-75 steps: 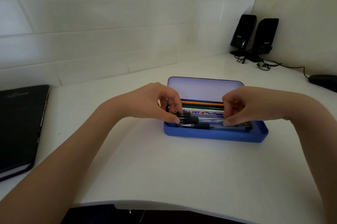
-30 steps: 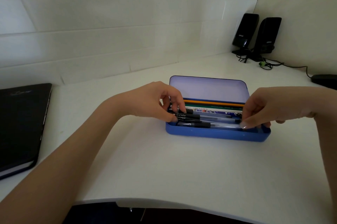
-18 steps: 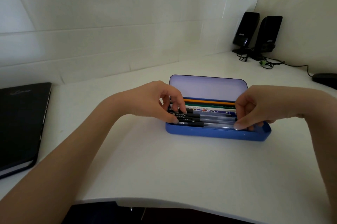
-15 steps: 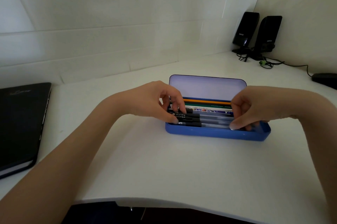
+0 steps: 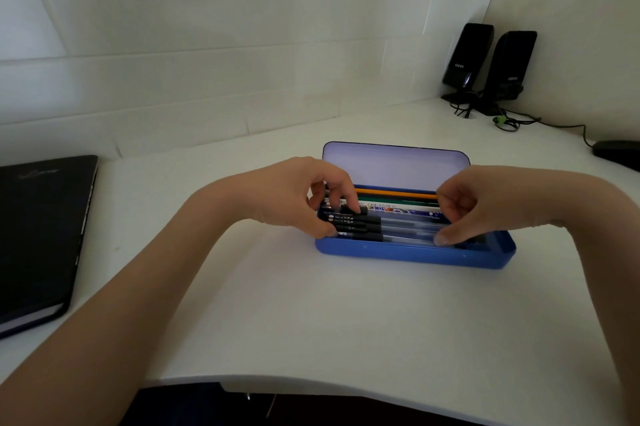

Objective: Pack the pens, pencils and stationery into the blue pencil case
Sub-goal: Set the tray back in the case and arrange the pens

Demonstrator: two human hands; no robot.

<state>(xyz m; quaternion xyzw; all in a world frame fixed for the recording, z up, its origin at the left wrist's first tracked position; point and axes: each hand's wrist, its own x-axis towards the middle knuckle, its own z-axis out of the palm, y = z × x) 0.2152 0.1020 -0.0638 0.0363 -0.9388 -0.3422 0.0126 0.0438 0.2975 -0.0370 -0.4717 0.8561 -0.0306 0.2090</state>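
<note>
The blue pencil case (image 5: 415,255) lies open on the white desk, its pale lid (image 5: 394,165) standing up at the back. Inside, several clear pens with black caps (image 5: 367,228) lie side by side at the front. Behind them are a patterned pencil (image 5: 398,209), a green pencil (image 5: 391,198) and an orange pencil (image 5: 394,192). My left hand (image 5: 304,197) pinches the capped ends of the pens at the case's left end. My right hand (image 5: 467,207) has its curled fingers on the pens' other ends, hiding them.
A black notebook (image 5: 38,235) lies at the left edge of the desk. Two black speakers (image 5: 491,65) with cables stand in the back right corner, and a dark device (image 5: 620,153) sits at the far right. The desk's front edge (image 5: 311,387) is close to me.
My right hand slid left along the pens, from the case's right end toward its middle. My left hand stayed on the capped ends.
</note>
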